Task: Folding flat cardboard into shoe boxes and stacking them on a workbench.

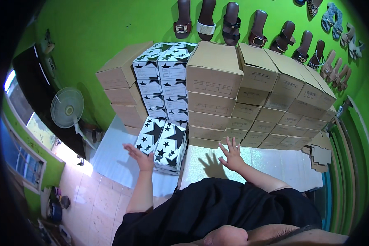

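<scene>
My left hand [139,157] is raised with its fingers stretched out, holding nothing. It is beside the left one of two low stacks of white shoe boxes [168,143] patterned with black stars. Over the pale table covering [197,164] my right hand [232,156] hovers with fingers spread, also holding nothing, and its shadow falls to the left. Behind both hands stand taller stacks of the star boxes [173,70]. Plain brown cardboard boxes [209,78] are piled to the right of these, several high.
More brown boxes [118,67] are stacked at the far left. A white fan [67,107] stands near the doorway. Sandals [231,24] hang along the green wall. Flattened cardboard pieces [320,153] lie at the table's right end, beside long upright boards [344,164].
</scene>
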The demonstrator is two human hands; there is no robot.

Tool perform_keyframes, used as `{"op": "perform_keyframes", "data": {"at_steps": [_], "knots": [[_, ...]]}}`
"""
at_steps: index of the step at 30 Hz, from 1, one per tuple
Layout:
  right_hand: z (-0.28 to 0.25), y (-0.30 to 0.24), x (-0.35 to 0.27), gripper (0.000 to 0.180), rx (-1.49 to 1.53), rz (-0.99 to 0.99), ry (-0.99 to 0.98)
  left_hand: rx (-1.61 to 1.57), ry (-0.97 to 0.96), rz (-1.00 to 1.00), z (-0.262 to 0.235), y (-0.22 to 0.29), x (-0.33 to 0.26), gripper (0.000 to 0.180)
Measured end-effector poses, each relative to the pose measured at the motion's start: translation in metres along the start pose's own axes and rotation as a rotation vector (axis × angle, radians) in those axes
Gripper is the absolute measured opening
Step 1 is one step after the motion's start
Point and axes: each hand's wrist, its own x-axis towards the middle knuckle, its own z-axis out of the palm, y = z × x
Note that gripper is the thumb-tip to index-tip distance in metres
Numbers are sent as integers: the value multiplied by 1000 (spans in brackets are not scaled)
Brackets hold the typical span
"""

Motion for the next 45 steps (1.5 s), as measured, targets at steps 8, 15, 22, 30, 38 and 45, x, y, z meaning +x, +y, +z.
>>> {"op": "perform_keyframes", "data": {"at_steps": [8, 15, 22, 30, 38, 45], "knots": [[-23, 12, -16, 77, 4, 57, 86, 48, -86, 247, 84, 112, 174, 124], [-34, 40, -59, 78, 18, 193, 153, 198, -151, 18, 189, 136, 213, 117], [-45, 82, -110, 78, -27, 352, 117, -43, 9, -1, 185, 131, 192, 92], [-78, 179, -214, 80, -126, 645, 205, -106, -106, -82, 144, 231, 88, 83], [-80, 293, -293, 85, -81, 879, 239, 45, -403, 197, 162, 300, -56, 88], [-85, 402, -349, 85, 4, 995, 263, 230, -906, 31, 222, 381, -164, 96]]}}
